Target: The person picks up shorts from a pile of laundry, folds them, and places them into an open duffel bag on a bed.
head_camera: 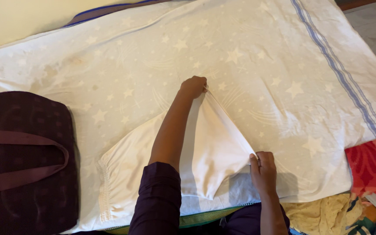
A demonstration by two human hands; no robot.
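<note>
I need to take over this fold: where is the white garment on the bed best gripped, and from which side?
Probably along the taut folded edge of the white garment, which runs between the left hand and the right hand. Come from the right side, where that edge stands raised off the star-patterned bedsheet; the gathered hem at the left lies flat and is harder to pinch.

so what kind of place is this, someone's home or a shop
Most likely a bedroom at home. A white star-patterned bedsheet covers a mattress, both hands hold a plain white cloth garment on it, a dark maroon fabric bag rests beside it, and mixed clothes are piled at the edge.
</note>
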